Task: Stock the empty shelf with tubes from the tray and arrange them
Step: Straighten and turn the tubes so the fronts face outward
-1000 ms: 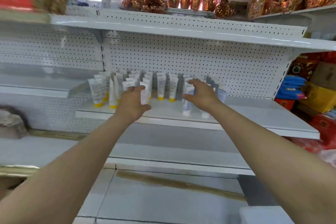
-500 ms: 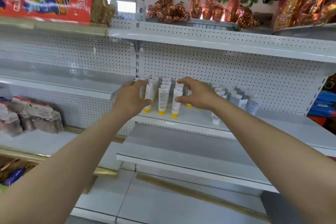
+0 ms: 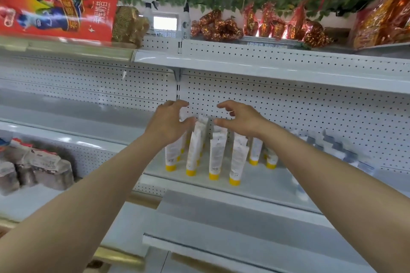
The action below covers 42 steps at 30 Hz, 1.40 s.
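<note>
Several white tubes with yellow caps [image 3: 214, 155] stand cap-down in rows on the white shelf [image 3: 261, 186]. To their right stand several white tubes with blue-grey tops [image 3: 339, 148], blurred. My left hand [image 3: 168, 124] hovers over the left end of the yellow-capped rows, fingers curled and apart, holding nothing. My right hand [image 3: 241, 117] hovers over the tops of the middle tubes, fingers spread, thumb near a tube's crimped end. The tray is not in view.
A pegboard back panel [image 3: 288, 113] rises behind the tubes. The upper shelf [image 3: 244, 64] carries red-gold foil packs [image 3: 261, 26], spray bottles [image 3: 149, 15] and a red bag [image 3: 55, 6]. Grey packets [image 3: 35, 168] sit on the left bay's lower shelf. A lower shelf [image 3: 221, 224] juts out below.
The view has swung left and up. Both hands have lifted off the tubes, from gripping them to hovering open above their tops.
</note>
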{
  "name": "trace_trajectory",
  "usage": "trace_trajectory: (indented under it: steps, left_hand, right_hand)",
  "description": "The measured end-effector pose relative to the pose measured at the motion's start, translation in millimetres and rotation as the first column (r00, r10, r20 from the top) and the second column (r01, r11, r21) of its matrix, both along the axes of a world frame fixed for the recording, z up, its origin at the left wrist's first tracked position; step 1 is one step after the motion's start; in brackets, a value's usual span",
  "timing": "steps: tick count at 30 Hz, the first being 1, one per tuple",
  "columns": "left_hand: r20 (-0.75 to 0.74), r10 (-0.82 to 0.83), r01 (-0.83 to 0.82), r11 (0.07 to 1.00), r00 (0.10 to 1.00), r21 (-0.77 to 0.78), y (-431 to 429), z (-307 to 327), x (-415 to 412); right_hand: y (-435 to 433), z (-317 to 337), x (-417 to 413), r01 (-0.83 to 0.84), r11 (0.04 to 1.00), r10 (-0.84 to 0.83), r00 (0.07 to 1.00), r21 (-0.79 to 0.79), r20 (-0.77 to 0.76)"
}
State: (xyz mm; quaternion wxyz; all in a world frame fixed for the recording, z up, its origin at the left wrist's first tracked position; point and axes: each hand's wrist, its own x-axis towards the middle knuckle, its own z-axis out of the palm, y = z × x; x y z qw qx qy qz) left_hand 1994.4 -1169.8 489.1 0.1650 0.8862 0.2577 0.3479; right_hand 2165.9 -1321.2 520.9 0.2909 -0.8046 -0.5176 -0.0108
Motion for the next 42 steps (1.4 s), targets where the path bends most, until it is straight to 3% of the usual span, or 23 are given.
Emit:
trace_trajectory:
  steps: [7, 15, 21, 28, 34, 38, 42]
  left_hand:
    - [-0.02, -0.011, 0.011, 1.0, 1.0, -0.013, 70.1, -1.4, 41.6]
    - [-0.12, -0.207, 0.197, 0.976, 0.971, -0.092, 149.7, -8.3, 81.7]
    - [-0.261, -0.353, 0.335, 0.935, 0.898, -0.112, 210.8, -9.1, 125.6]
    - [-0.273, -0.521, 0.51, 0.852, 0.809, -0.117, 262.2, -31.0, 169.4]
    - [-0.293, -0.554, 0.527, 0.832, 0.779, -0.171, 285.8, -41.4, 190.9]
    - [-0.389, -0.529, 0.485, 0.848, 0.754, -0.212, 292.5, -43.3, 202.2]
    - [-0.405, -0.504, 0.444, 0.863, 0.763, -0.239, 296.0, -42.5, 206.8]
  right_hand:
    - [67.4, -1.0, 47.4, -0.01, 0.999, 0.011, 1.0, -0.05, 0.028]
    - [136.1, -12.2, 74.2, 0.054, 0.989, -0.058, 0.998, -0.135, -0.022]
    - [178.7, -22.1, 92.4, 0.078, 0.985, -0.077, 0.997, -0.154, 0.012]
    - [212.4, -38.8, 114.0, 0.154, 0.965, -0.149, 0.988, -0.214, 0.038]
    - [230.7, -42.8, 131.2, 0.168, 0.926, -0.162, 0.986, -0.338, 0.046]
    - [240.5, -40.3, 142.7, 0.149, 0.893, -0.135, 0.989, -0.425, 0.063]
    - [247.9, -41.7, 154.5, 0.126, 0.889, -0.12, 0.992, -0.44, 0.042]
